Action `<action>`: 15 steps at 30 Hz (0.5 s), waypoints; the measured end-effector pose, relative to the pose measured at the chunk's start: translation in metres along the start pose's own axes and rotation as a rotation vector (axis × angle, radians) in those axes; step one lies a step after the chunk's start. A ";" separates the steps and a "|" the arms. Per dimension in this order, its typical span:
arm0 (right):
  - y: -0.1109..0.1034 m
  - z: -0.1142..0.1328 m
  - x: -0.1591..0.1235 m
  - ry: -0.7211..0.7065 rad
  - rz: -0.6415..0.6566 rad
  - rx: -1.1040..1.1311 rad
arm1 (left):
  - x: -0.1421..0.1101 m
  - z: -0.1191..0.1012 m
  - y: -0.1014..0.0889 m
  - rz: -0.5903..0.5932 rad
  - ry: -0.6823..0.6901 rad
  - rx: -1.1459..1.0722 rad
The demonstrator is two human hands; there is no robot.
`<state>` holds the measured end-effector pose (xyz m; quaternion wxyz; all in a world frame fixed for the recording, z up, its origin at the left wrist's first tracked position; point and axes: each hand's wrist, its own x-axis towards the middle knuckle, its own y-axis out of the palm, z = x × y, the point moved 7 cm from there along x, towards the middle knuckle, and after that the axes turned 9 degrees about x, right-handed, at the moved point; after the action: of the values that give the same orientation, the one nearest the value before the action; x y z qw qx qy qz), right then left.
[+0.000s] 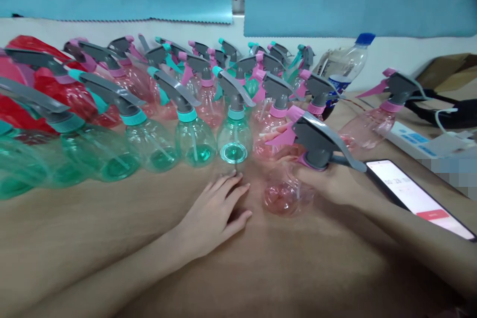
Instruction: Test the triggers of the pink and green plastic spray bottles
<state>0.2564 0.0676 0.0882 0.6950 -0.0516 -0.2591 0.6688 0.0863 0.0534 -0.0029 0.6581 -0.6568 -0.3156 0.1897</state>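
Note:
My right hand [316, 176] is wrapped around the neck of a pink spray bottle [281, 196] with a grey and pink trigger head; part of the grip is hidden behind that head. The bottle tilts a little, its nozzle pointing left. My left hand [218, 208] rests palm down on the wooden table [149, 268], fingers apart, holding nothing. Just beyond its fingertips stands a green spray bottle [234, 139] with a teal collar. More green bottles, such as this green spray bottle [196, 141], line up to the left.
Behind are several more pink and green spray bottles. At right lie a phone [417, 198] with a lit timer, a white power strip [417, 141] and a cardboard box [447, 72]. A pink spray bottle [368, 126] and a blue-capped plastic bottle [346, 69] stand nearby. Red plastic [40, 79] lies left.

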 end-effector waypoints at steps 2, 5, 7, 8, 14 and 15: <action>-0.001 -0.005 -0.001 0.019 -0.025 0.017 | 0.001 -0.002 0.000 -0.003 -0.004 0.013; -0.002 -0.007 -0.002 0.026 -0.043 0.011 | 0.003 -0.006 -0.001 -0.003 -0.009 0.035; -0.004 -0.004 -0.002 0.038 -0.067 -0.035 | 0.005 -0.009 -0.001 0.000 -0.003 0.050; -0.006 -0.001 -0.002 0.040 -0.083 -0.063 | 0.005 -0.010 -0.001 0.001 0.003 0.056; -0.007 0.015 0.001 0.011 -0.075 -0.083 | 0.008 -0.012 0.000 -0.006 0.033 0.074; -0.006 0.016 0.002 -0.003 -0.059 -0.080 | 0.008 -0.011 0.001 -0.007 0.035 0.075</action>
<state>0.2545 0.0643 0.1047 0.7115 -0.0706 -0.2883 0.6369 0.0999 0.0508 -0.0014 0.6884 -0.6337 -0.2990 0.1873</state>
